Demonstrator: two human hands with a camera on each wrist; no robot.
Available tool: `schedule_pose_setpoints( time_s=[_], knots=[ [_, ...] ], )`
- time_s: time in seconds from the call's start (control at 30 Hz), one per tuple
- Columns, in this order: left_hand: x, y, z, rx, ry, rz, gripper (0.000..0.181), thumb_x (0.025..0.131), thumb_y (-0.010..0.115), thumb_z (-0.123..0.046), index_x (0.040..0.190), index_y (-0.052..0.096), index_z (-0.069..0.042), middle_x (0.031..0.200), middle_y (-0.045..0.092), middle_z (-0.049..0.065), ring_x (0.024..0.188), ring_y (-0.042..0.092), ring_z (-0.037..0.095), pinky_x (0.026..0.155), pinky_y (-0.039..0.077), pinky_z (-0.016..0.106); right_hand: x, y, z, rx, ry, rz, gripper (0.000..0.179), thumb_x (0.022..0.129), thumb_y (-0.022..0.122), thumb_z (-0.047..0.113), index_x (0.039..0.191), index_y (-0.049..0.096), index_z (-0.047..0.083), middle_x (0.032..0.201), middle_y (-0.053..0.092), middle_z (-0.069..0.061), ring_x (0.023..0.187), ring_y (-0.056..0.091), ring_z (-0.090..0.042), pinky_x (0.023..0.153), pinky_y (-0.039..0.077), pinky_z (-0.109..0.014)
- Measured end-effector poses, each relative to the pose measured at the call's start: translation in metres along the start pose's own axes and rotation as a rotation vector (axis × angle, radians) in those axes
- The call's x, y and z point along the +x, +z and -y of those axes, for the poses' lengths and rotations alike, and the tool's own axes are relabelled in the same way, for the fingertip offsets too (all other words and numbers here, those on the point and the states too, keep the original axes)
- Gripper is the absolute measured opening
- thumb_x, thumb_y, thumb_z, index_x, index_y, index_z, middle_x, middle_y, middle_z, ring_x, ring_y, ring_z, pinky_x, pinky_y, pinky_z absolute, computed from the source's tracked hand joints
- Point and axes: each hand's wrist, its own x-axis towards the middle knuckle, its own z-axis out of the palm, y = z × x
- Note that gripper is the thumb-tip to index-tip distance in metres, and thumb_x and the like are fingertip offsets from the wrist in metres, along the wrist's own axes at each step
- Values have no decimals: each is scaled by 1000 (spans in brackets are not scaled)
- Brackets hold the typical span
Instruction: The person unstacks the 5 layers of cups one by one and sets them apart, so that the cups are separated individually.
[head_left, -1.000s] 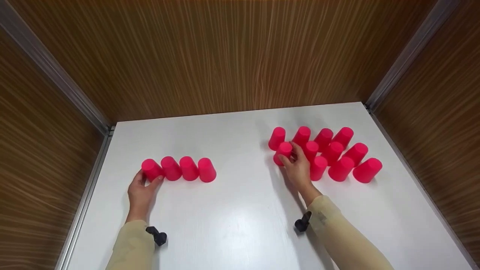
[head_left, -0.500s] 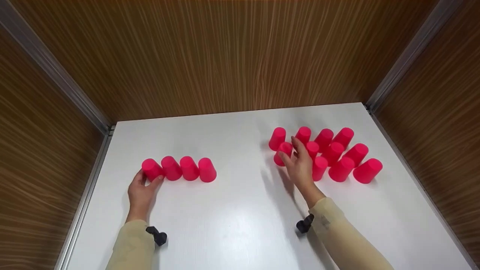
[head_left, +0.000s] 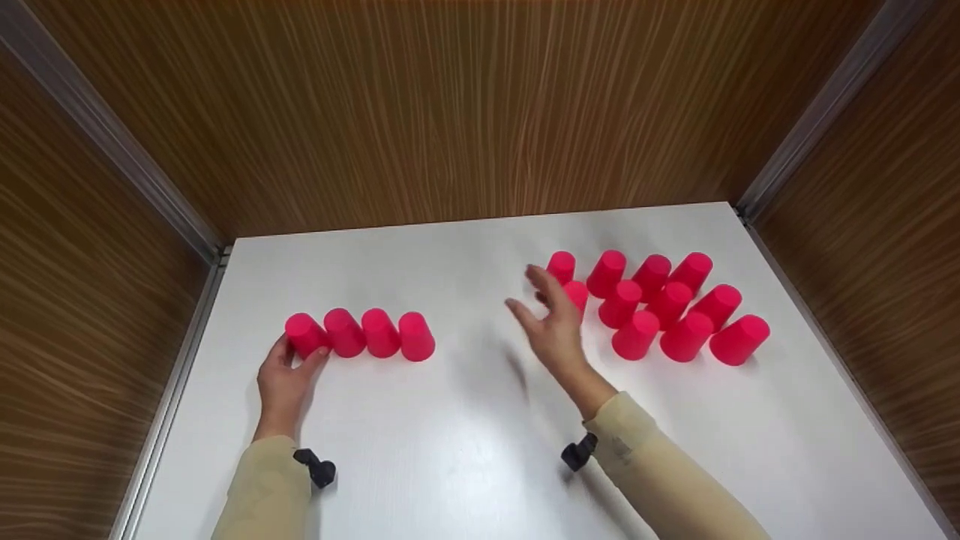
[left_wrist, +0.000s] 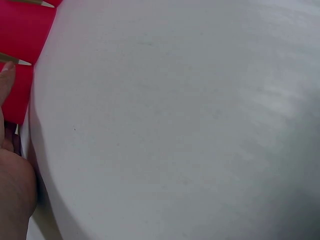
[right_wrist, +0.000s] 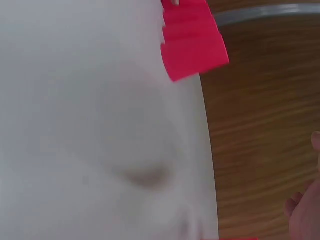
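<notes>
Pink cups stand upside down on a white table (head_left: pixel 465 420) in the head view. My left hand (head_left: pixel 285 386) grips the leftmost cup (head_left: pixel 305 336) of a short row at the left, thumb on its near right side and fingers behind its left. In the left wrist view the thumb lies against that cup (left_wrist: pixel 19 97). My right hand (head_left: pixel 556 337) hovers with spread fingers, holding nothing, just left of a larger group. It partly covers a back-row cup (head_left: pixel 561 264) and the left cup of the middle row (head_left: pixel 576 294). Only part of the right hand (right_wrist: pixel 306 215) shows in the right wrist view.
Three more cups (head_left: pixel 380 333) continue the left row, set close side by side. At the right, further cups (head_left: pixel 684 336) stand in three staggered rows. Wood-grain panels (head_left: pixel 480 112) wall the table at the back and both sides.
My right hand has let go of the left cup in the middle row, spread its fingers and moved left. That cup stays in place. My left hand keeps its grip.
</notes>
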Motion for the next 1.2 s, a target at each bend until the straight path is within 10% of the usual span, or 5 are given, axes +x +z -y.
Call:
schedule_pose_setpoints(
  time_s=[0.23, 0.57, 1.2],
  knots=[
    [0, 1, 1, 1, 6, -4, 83, 98, 79, -26, 167, 34, -14, 170, 36, 10, 159, 27, 27, 127, 29, 41, -5, 59, 7, 1, -14, 158, 62, 95, 83, 17, 151, 57, 7, 149, 62, -10, 138, 58, -26, 112, 50, -51],
    [0, 4, -2, 12, -29, 13, 88, 98, 80, -32, 169, 30, -20, 173, 32, 6, 161, 23, 26, 126, 31, 42, -11, 117, 7, -17, 169, 340, 65, 97, 79, 15, 155, 52, 7, 153, 57, -13, 142, 54, -31, 116, 47, -50],
    [3, 1, 2, 3, 12, -6, 85, 98, 80, -27, 167, 35, -13, 170, 36, 12, 159, 29, 29, 126, 31, 41, -20, 141, -1, 54, 303, 361, 56, 96, 80, 11, 148, 59, 11, 135, 65, -3, 122, 61, -20, 100, 57, -30]
  ],
)
